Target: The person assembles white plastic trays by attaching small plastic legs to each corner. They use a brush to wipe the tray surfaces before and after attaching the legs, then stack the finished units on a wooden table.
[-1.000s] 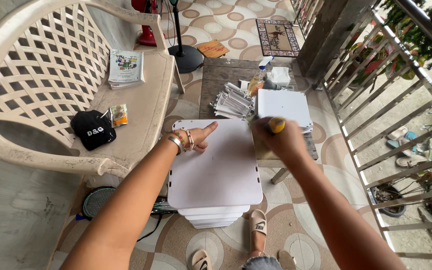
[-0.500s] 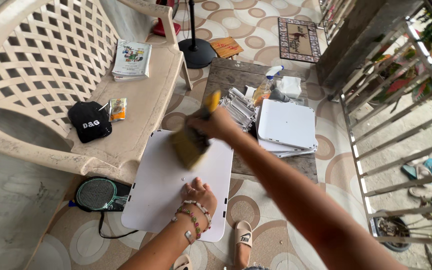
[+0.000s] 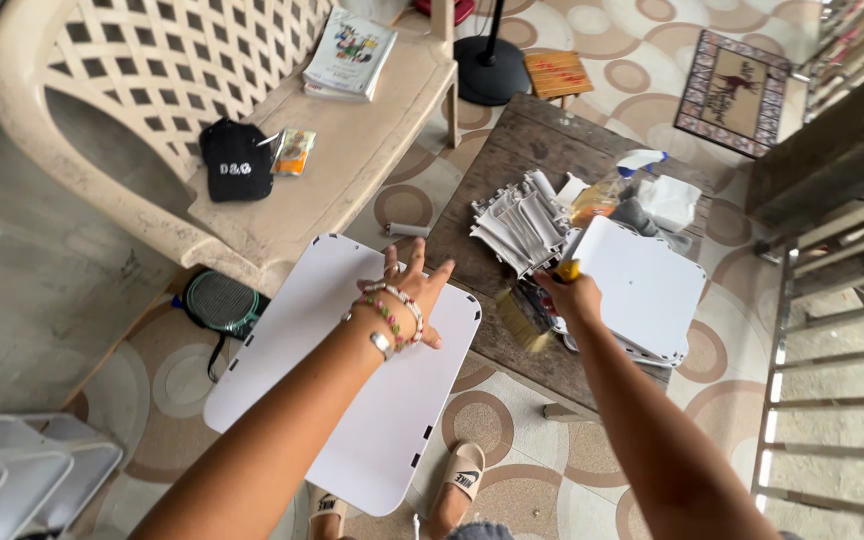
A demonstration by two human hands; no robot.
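Note:
My left hand [image 3: 414, 292], with bead bracelets on the wrist, lies flat with fingers spread on a large white rounded panel [image 3: 312, 400] held tilted over the floor. My right hand [image 3: 572, 297] is closed around a paintbrush [image 3: 532, 310] with a yellow handle; its bristles point down-left over the near edge of the wooden table [image 3: 512, 150]. Just right of that hand a stack of white panels [image 3: 652, 290] rests on the table.
On the table are a pile of grey-white strips [image 3: 517, 220], a spray bottle [image 3: 612, 185] and a cloth. A beige lattice bench [image 3: 332, 160] at left carries a black cap, a packet and booklets. A racket lies under it; metal railing stands at right.
The right hand swung the brush from over the panel's top back to the table edge by the stack. The left hand slid up the panel, which now tilts further left. The view shifted.

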